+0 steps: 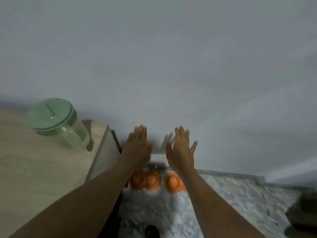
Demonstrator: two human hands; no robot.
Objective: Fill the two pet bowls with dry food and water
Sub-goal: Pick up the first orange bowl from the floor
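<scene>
Two things matter for handling, taken from the left. First is the clear pitcher (pixel 58 127) with a green lid (pixel 51 115), which stands on the wooden cabinet (pixel 25 169) near its far corner. Whether it holds water cannot be told. If full it would likely be weighty and prone to slosh, and its smooth wall looks slippery, so the dark handle-like part low on its right side seems the safer hold. Next is the person's left hand (pixel 137 146), raised with fingers straight and together, holding nothing. Below and between the forearms, on the speckled floor (pixel 240 194) close to the wall, lie the orange bowls (pixel 145 182), partly hidden. They look like stiff, light plastic that would probably skid when nudged, so they are best steadied at the rim while pouring. The right hand (pixel 181 152) is also raised, fingers spread wide, and grips nothing.
</scene>
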